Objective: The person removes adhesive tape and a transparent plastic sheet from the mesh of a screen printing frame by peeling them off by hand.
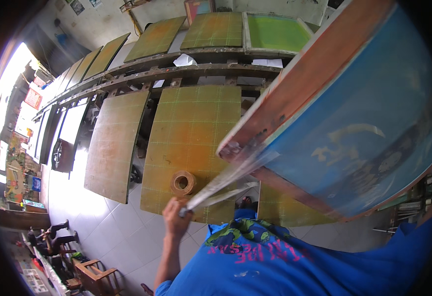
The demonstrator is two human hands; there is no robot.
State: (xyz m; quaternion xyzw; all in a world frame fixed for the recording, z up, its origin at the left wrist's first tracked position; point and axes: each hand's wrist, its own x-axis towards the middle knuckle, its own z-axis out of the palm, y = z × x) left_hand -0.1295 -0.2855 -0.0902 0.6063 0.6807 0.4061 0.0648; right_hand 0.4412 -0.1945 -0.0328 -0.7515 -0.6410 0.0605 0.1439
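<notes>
My left hand [176, 217] is closed on the end of a clear strip of tape [225, 180]. The strip stretches up to the lower corner of a wooden-framed printing screen [294, 93] with blue mesh [368, 118], which is tilted in front of me at the right. A brown tape roll [183, 182] lies on a yellow-green gridded board [196, 123], just above my left hand. My right hand is hidden; only a blue sleeve reaches the right edge behind the screen.
Several gridded boards [112, 143] sit in rows on long metal rails [176, 74], with gaps between them. White tiled floor [112, 232] lies at lower left, beside wooden chairs [95, 274]. Shelves of supplies stand at the right [413, 202].
</notes>
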